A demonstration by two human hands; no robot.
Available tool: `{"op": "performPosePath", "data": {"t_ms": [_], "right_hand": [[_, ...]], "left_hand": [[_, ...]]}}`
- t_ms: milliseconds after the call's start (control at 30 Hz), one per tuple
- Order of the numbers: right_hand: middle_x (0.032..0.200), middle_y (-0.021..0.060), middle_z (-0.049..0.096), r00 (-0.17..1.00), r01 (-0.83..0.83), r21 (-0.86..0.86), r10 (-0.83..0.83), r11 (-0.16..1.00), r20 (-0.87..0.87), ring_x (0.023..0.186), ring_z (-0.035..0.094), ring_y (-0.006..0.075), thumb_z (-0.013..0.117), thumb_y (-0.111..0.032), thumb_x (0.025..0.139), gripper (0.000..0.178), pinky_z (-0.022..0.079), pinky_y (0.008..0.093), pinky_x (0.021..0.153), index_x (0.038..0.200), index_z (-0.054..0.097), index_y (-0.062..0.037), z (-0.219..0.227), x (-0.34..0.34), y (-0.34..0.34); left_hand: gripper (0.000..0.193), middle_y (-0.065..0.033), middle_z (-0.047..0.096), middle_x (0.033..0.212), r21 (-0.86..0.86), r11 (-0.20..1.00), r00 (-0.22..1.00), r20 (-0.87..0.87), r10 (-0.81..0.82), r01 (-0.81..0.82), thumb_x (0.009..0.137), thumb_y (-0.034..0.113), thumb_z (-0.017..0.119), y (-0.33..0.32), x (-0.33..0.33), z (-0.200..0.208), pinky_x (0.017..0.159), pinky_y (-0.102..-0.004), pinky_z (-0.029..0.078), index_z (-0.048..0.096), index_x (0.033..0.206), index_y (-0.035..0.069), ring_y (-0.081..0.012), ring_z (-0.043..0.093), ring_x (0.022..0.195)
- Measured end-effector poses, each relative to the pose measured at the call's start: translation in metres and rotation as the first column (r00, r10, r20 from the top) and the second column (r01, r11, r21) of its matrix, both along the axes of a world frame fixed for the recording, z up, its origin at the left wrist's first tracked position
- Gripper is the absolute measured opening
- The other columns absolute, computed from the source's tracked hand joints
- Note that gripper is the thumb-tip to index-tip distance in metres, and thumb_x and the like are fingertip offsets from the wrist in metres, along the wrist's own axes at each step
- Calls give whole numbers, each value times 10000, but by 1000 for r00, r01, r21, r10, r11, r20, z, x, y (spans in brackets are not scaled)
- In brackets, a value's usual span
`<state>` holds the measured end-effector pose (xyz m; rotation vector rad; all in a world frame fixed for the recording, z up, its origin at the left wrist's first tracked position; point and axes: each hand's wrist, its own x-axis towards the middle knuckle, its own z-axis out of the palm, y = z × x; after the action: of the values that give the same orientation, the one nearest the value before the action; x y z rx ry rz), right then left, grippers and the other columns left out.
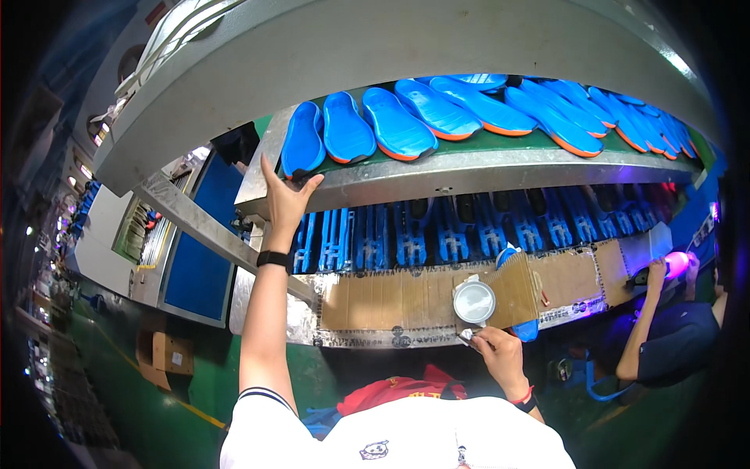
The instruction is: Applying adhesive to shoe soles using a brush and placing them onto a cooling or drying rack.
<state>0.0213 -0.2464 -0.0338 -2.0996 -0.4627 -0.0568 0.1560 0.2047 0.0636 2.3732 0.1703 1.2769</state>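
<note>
My left hand (pixel 287 202) reaches up to the belt's near left edge, thumb and index finger spread apart. It is right at the lower end of the leftmost blue shoe sole (pixel 303 141); whether it touches the sole is hard to see. My right hand (pixel 501 358) is closed, with the fingertips pinching a small white crumpled wad (pixel 467 335), cloth or paper. Just above that hand, a round white cup (pixel 474 302) stands on the cardboard-covered ledge (pixel 375 303). A cardboard flap (pixel 512 289) lies beside the cup, with bits of blue showing behind and under it.
More blue soles with orange edges (pixel 488 109) lie along the green belt, under a grey metal hood (pixel 406 39). Blue clamp-like parts (pixel 453 234) line the lower level. At right, a co-worker's hands (pixel 664 270) are near a glowing pink object (pixel 676 264). A cardboard box (pixel 170 356) stands on the floor at left.
</note>
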Motion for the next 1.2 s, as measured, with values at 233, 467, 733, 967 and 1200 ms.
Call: {"op": "performPosePath", "data": {"t_ms": [233,467,733,967,1200], "right_hand": [[820,141,666,1000,20,-11,-20,1000,-1,728,652,318,686,-43,769,72,511,341,625,820,667,4,2,-2,0],[824,147,666,1000,30,-12,-30,999,9,736,652,321,687,-48,769,82,511,342,632,825,666,8,0,-4,2],[786,144,649,1000,-9,-7,9,1000,12,697,634,327,679,-43,771,66,493,356,598,801,653,11,3,-2,5],[789,147,649,1000,-18,-12,19,1000,21,702,635,335,680,-45,770,73,497,356,601,811,656,10,1,-2,9],[794,149,651,999,-51,-22,50,998,-17,707,637,336,681,-49,772,76,500,357,605,815,657,8,0,-2,12]], "left_hand": [[1060,-308,500,1280,-110,988,972,-221,79,-106,782,396,738,5,5,3,950,-411,436,33,1455,-20,-426,520,1157],[939,-307,516,1254,6,998,964,-260,64,-64,835,327,694,18,4,1,904,-423,467,74,1451,-16,-429,548,1113],[843,-297,497,1279,81,997,941,-334,45,-19,894,282,627,27,-3,2,882,-430,478,64,1451,-6,-429,543,1115],[1005,-300,514,1271,-41,997,959,-270,-81,73,850,436,659,16,-4,4,853,-372,495,4,1450,-34,-375,611,1028],[1011,-311,515,1263,-138,990,976,-220,5,-36,860,512,609,8,6,8,894,-374,465,1,1452,-37,-380,619,978]]}}
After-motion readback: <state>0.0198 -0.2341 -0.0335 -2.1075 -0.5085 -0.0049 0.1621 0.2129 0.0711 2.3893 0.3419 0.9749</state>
